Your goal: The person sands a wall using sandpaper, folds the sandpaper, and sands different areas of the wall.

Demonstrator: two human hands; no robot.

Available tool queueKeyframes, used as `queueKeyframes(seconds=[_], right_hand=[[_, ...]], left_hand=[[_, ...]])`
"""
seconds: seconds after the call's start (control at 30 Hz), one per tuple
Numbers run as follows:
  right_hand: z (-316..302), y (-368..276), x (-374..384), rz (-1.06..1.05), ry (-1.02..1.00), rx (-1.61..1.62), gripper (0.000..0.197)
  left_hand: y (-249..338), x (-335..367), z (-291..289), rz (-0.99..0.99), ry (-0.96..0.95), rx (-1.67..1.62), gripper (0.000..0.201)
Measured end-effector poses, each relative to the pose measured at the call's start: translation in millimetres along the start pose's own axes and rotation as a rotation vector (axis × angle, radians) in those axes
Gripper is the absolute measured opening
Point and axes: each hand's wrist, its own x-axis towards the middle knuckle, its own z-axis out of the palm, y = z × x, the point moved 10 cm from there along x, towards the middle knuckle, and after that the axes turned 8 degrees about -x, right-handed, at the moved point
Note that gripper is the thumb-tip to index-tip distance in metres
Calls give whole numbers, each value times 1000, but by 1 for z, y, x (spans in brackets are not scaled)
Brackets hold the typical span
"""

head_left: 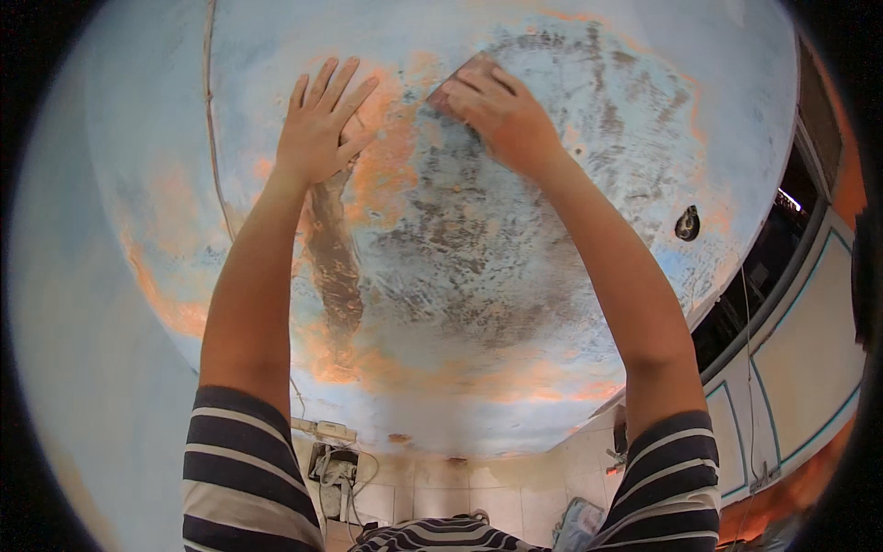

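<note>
My left hand [322, 129] lies with its fingers spread against a light blue wall [386, 414], next to a peeled orange patch. Just below its palm runs a long brown bare strip [333, 258] in the paint. Up and to the right, my right hand [506, 115] presses a flat, dark reddish-brown sheet, probably sandpaper [443, 97], onto the wall, fingers over its top. One edge and a corner of the sheet show; the rest is under the hand. Around and below it spreads a large rough area [487, 239] of dark scraped marks in the blue paint.
A thin cable [212, 120] runs along the wall at the left. On the right a small dark hole [687, 224] sits in the wall, beside a dark opening [773, 248] and a cream panel [809, 340] with blue lines. Low down are an electrical box [333, 465] with loose wires and pale tiles [441, 501].
</note>
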Motion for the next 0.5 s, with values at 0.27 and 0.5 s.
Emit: queueKeyframes(seconds=[0.27,0.5], right_hand=[[19,-29,32,30,19,-118,34],[43,-55,9,-102,-112,-33,35]], left_hand=[[-13,-18,-4,-48,83,-69,66],[-17,-21,-3,-85,123,-72,67]])
